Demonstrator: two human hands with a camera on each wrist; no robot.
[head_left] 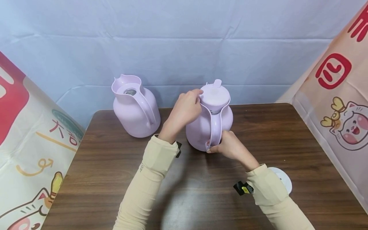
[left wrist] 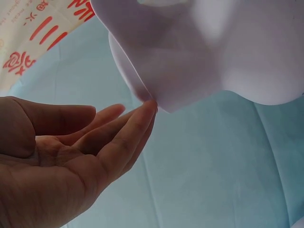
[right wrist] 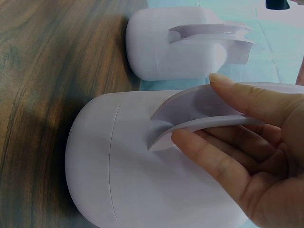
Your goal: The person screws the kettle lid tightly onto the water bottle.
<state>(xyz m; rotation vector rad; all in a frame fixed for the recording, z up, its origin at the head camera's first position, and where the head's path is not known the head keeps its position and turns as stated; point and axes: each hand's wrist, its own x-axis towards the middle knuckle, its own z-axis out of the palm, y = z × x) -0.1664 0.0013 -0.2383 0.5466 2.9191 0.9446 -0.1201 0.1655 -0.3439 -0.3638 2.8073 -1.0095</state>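
A pale lilac vacuum jug (head_left: 198, 131) stands upright at the table's back, its round lid (head_left: 215, 96) seated in the top with a raised tab at the far side. My right hand (head_left: 230, 146) grips the lower part of its handle (right wrist: 204, 124), thumb on one side and fingers curled behind. Up at the rim, my left hand (head_left: 187, 107) has its fingers extended, and in the left wrist view the fingertips (left wrist: 151, 105) touch the jug's edge. The left palm holds nothing.
A second lilac jug (head_left: 136, 116) stands to the left with its top uncovered, a dark round mouth showing inside. On the wooden table (head_left: 201, 198), a white disc (head_left: 283, 179) lies beside the right forearm. A pale blue cloth (head_left: 172, 51) hangs behind the table.
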